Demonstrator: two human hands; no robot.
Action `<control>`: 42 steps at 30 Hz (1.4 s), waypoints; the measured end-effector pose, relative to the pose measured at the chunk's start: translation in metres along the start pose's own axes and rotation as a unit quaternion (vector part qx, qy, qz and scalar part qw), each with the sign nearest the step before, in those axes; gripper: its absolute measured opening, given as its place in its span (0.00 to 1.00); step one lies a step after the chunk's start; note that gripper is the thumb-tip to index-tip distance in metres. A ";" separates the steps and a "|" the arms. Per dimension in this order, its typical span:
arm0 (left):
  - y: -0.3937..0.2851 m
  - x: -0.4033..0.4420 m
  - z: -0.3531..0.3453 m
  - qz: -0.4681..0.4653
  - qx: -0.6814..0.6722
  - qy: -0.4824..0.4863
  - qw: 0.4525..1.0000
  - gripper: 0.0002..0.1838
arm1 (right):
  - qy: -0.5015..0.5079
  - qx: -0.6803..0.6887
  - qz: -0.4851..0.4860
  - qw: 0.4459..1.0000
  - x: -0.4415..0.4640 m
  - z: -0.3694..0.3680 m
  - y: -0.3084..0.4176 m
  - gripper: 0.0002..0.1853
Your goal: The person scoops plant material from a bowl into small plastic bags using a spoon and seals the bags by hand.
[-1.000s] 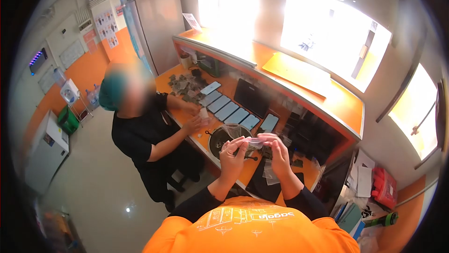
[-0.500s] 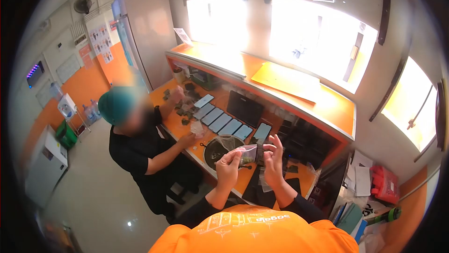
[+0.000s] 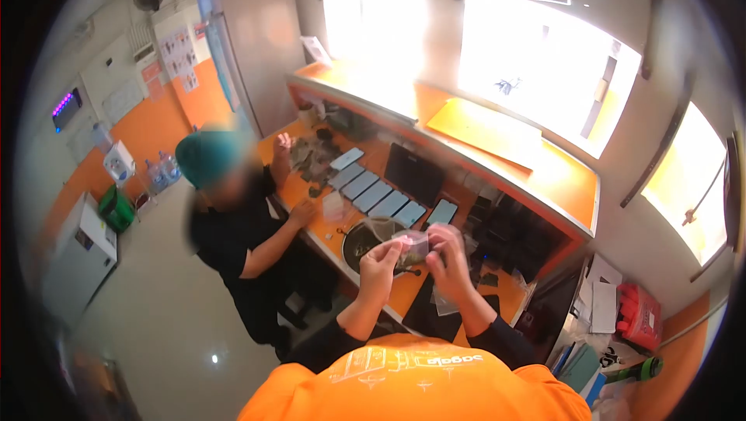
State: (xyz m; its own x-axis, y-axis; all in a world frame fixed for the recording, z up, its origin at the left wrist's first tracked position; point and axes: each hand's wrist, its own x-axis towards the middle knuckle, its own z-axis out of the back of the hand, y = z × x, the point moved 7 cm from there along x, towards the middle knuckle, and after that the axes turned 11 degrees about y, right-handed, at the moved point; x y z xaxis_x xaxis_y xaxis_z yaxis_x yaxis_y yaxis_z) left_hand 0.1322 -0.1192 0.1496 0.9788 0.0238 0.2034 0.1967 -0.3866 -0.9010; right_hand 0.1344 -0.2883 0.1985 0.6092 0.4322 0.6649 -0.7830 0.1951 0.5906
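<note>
A small clear plastic bag [image 3: 415, 248] with some greenish contents is held up in front of me, over the counter. My left hand [image 3: 378, 271] pinches its left side between thumb and fingers. At the bag's right end, my right hand [image 3: 448, 259] has its fingers curled in and closed on the edge, slightly blurred. Just behind and left of my left hand sits a round dark-bottomed pot [image 3: 350, 250] with a metal rim and clear plastic lying over it. A dark flat mat [image 3: 420, 306] lies below my hands.
A row of phones [image 3: 386, 204] lies beyond the pot, near a black laptop-like screen [image 3: 415, 174]. To the left, a co-worker in a teal cap [image 3: 206, 158] works beside small dark pieces [image 3: 311, 158]. An orange shelf [image 3: 571, 180] overhangs the counter. Papers and a red bag [image 3: 639, 314] are at right.
My right hand has gone from spread fingers to closing on the bag's right end. The co-worker's near hand has drawn back from a whitish packet, and their far hand is raised.
</note>
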 end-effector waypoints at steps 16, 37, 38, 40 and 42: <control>0.060 -0.040 -0.013 0.023 0.026 0.191 0.981 0.14 | -0.066 0.245 -0.167 0.953 -0.060 -0.038 -0.036 0.03; 0.101 -0.053 -0.011 0.189 -0.095 0.152 0.965 0.09 | -0.122 0.252 -0.210 0.937 -0.087 -0.020 -0.062 0.06; 0.096 -0.052 -0.017 0.185 -0.094 0.157 0.966 0.09 | -0.119 0.253 -0.213 0.936 -0.088 -0.020 -0.062 0.06; 0.084 -0.050 -0.029 0.175 -0.093 0.167 0.966 0.10 | -0.086 0.259 -0.236 0.933 -0.092 -0.022 -0.063 0.05; 0.098 -0.049 -0.028 0.186 -0.087 0.206 0.957 0.10 | -0.074 0.269 -0.244 0.929 -0.095 -0.023 -0.062 0.04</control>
State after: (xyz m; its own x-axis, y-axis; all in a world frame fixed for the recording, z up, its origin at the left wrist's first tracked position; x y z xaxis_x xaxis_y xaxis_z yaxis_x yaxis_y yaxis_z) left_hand 0.1015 -0.1839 0.0621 0.8664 -0.4971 0.0476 -0.2085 -0.4467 -0.8701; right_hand 0.1224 -0.3210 0.0878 0.9171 0.2739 0.2897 -0.2570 -0.1493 0.9548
